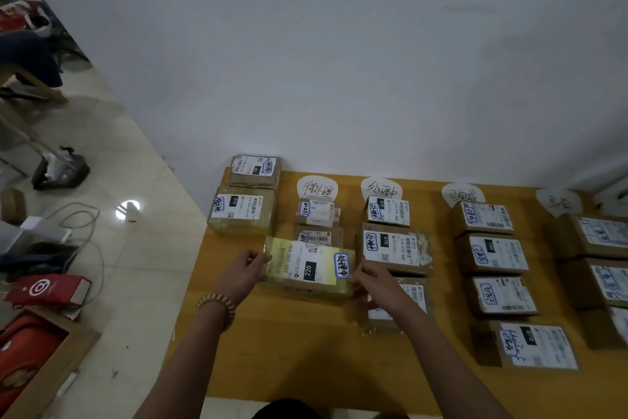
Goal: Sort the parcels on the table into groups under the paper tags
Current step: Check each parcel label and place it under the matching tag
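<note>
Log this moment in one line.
left hand: grips parcel | right hand: grips parcel | place: below leftmost tag

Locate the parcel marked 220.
Head view, centre: the 220 parcel is gripped at its ends by the left hand and right hand, below the leftmost tag.

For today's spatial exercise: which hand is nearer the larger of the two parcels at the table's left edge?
Left. The left hand sits just in front of that larger parcel, gripping one end of the 220 parcel; the right hand grips its other end, farther right.
</note>
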